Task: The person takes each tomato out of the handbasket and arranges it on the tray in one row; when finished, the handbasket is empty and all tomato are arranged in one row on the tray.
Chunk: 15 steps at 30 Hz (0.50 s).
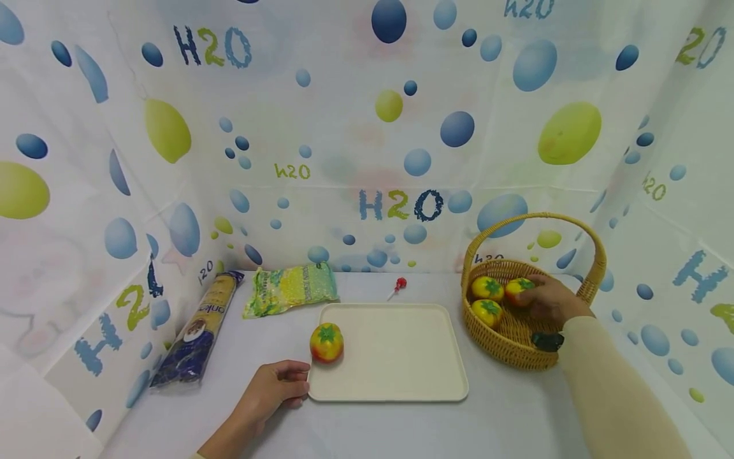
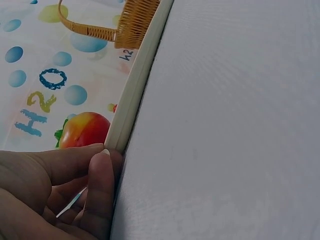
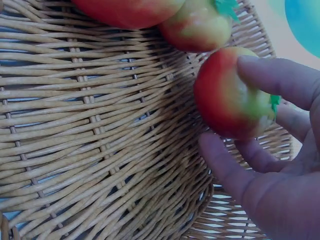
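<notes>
My right hand [image 1: 552,299] reaches into the wicker basket [image 1: 487,347], its fingers and thumb round a red-yellow tomato [image 3: 230,95] with green leaves. Two more tomatoes [image 1: 487,313] sit beside it at the basket's left side. At the left edge of a cream tray [image 1: 395,357], my left hand [image 1: 272,392] pinches the rim near the front corner, as the left wrist view shows close up. Another tomato [image 1: 327,343] rests on the tray's left side, just beyond the left fingertips.
A blue-gold packet [image 1: 197,331] lies along the left wall. Behind the tray are a green-yellow bag [image 1: 292,290] and a red lollipop [image 1: 401,284]. The basket's tall handle [image 1: 599,261] arches over its opening. Patterned sheets enclose the back and sides.
</notes>
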Motion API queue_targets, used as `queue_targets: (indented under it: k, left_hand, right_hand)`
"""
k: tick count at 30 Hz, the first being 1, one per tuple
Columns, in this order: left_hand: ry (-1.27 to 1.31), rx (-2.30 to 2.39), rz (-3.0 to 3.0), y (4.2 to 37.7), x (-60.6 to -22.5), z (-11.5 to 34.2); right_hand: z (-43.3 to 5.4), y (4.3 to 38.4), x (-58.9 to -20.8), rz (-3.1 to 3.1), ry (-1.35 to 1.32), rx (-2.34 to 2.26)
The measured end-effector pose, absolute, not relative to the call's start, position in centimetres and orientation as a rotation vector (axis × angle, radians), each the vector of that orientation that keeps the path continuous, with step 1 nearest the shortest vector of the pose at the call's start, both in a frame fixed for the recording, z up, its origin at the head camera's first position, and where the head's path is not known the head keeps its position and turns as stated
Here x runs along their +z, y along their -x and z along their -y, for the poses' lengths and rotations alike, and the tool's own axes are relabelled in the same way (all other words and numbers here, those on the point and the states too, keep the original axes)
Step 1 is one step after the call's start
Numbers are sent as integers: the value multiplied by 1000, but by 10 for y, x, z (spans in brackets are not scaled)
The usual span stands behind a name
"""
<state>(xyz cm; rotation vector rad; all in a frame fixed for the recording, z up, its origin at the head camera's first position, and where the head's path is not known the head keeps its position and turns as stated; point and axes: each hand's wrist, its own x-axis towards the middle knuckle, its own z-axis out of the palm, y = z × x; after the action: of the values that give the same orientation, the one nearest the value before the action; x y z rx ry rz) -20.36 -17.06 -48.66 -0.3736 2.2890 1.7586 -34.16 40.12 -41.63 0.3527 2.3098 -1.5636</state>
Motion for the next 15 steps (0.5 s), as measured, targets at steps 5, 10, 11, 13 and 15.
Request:
queue_targets:
  k: [5,10,11,13,15]
  left_hand:
    - [379,1753,-2300,203,-487,171]
    - [373,1743,-2300,202,-487,171]
    - [373,1738,-2303,202,-487,171]
    - [367,1738,-2307,203,-487,171]
    - [356,1738,-2308,202,-487,170]
  right_hand:
    - [-405,339,-411,-2280,-331,-1629]
    - [-406,337,-407,-2242,-280,-1722]
    - [-406,336,-405,-2251,-266,-1722]
    - [-405,334,-402,-2252,-265,-1730]
    - [-407,332,-398,-2277,-259,-1703]
